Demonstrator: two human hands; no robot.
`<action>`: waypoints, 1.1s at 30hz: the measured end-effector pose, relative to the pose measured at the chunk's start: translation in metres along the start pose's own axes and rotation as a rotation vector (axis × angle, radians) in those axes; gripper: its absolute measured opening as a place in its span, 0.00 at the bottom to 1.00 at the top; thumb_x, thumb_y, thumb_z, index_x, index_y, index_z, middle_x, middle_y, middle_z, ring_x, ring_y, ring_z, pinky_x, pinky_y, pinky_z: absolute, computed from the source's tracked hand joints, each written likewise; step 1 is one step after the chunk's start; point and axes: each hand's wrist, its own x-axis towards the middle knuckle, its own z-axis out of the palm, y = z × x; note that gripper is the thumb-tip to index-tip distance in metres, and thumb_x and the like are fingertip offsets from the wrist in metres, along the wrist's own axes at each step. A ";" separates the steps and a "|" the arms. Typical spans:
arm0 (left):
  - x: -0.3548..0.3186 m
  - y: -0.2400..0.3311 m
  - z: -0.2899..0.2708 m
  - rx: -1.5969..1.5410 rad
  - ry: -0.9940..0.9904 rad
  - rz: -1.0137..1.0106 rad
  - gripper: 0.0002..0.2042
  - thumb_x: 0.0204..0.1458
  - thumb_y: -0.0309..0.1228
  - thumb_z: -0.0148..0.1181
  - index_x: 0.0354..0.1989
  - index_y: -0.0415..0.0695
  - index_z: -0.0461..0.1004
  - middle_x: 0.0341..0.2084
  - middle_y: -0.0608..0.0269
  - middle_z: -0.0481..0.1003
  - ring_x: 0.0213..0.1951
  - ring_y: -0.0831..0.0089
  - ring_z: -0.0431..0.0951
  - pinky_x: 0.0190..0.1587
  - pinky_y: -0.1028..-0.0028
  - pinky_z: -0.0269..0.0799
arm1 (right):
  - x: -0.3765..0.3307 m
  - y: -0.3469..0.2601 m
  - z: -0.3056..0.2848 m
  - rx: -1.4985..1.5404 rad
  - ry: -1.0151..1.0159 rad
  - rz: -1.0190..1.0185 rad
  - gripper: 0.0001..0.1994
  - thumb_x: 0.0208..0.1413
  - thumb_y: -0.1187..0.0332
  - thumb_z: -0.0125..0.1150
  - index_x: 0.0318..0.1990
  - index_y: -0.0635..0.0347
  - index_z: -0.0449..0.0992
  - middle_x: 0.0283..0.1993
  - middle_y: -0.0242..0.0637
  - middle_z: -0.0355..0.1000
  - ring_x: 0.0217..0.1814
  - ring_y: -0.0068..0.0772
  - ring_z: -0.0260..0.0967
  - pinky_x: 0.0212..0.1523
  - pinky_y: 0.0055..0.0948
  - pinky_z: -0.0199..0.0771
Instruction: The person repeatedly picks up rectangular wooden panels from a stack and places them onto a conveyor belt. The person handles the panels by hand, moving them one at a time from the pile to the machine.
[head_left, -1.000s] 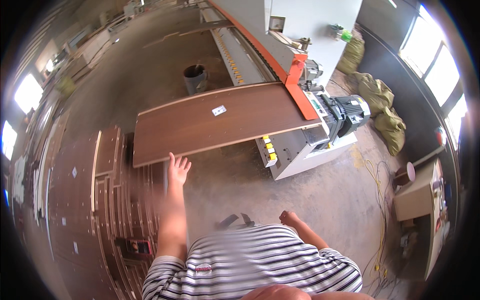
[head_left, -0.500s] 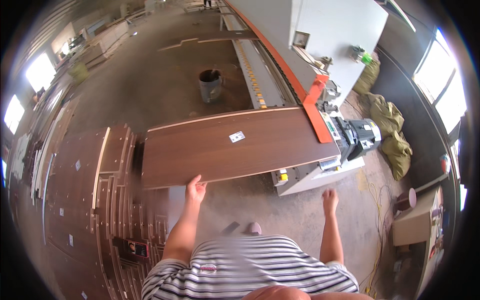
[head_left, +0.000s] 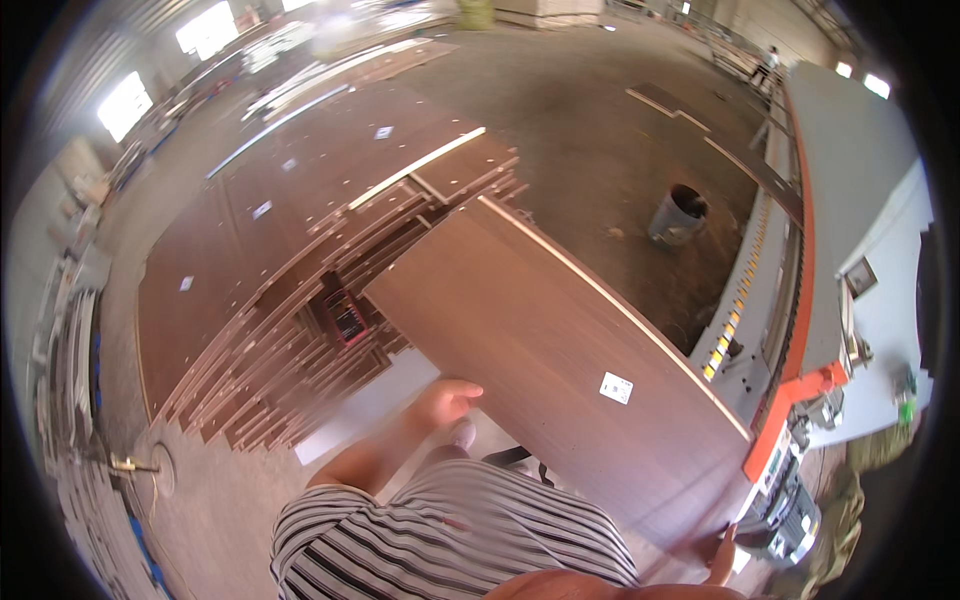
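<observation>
A long dark-brown wood-grain panel (head_left: pixel 530 330) lies slantwise before me, with a white label (head_left: pixel 616 388) on its face. Its right end meets the machine beside an orange bar (head_left: pixel 765 440). My left hand (head_left: pixel 448 402) is closed at the panel's near edge, one finger over the top; its underside is hidden. Down at the right, my right hand (head_left: pixel 722 558) touches the panel's near right corner, its visible fingers stretched along the edge and the rest cut off from sight.
Stacked brown panels (head_left: pixel 300 270) stand at the left, with a red-edged phone (head_left: pixel 347 318) among them. A grey bucket (head_left: pixel 680 214) is on the floor beyond the panel. The machine's long bed (head_left: pixel 745 290) runs away at the right, a dark motor (head_left: pixel 785 520) at its near end.
My view has swung to the left, bringing the stacks toward the middle. My right hand, formerly off the panel, now touches its right corner. My left hand remains at the near edge.
</observation>
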 end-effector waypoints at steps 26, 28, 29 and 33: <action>-0.019 0.203 -0.107 0.742 0.339 0.344 0.15 0.56 0.29 0.51 0.51 0.41 0.66 0.41 0.54 0.75 0.44 0.68 0.75 0.46 0.73 0.71 | -0.373 -0.482 0.468 0.851 -0.989 -0.672 0.12 0.57 0.63 0.55 0.44 0.61 0.72 0.35 0.28 0.71 0.33 0.23 0.70 0.27 0.25 0.72; -0.053 0.234 -0.115 1.112 0.531 0.479 0.12 0.56 0.27 0.50 0.48 0.42 0.68 0.36 0.59 0.77 0.40 0.74 0.76 0.44 0.76 0.71 | -0.384 -0.518 0.506 0.756 -0.928 -0.723 0.14 0.54 0.60 0.58 0.40 0.61 0.73 0.31 0.31 0.71 0.28 0.25 0.69 0.24 0.26 0.71; -0.075 0.253 -0.111 1.279 0.679 0.492 0.11 0.56 0.27 0.51 0.47 0.42 0.70 0.38 0.60 0.77 0.40 0.74 0.76 0.44 0.75 0.71 | -0.389 -0.534 0.523 0.592 -0.836 -0.795 0.15 0.54 0.58 0.58 0.40 0.62 0.73 0.29 0.32 0.70 0.26 0.25 0.69 0.24 0.29 0.73; -0.145 0.289 -0.155 1.558 1.047 0.835 0.11 0.55 0.23 0.51 0.45 0.37 0.72 0.43 0.55 0.74 0.44 0.68 0.75 0.47 0.73 0.69 | -0.442 -0.564 0.526 0.443 -0.841 -0.896 0.21 0.52 0.52 0.60 0.31 0.67 0.71 0.20 0.38 0.69 0.19 0.29 0.70 0.17 0.27 0.75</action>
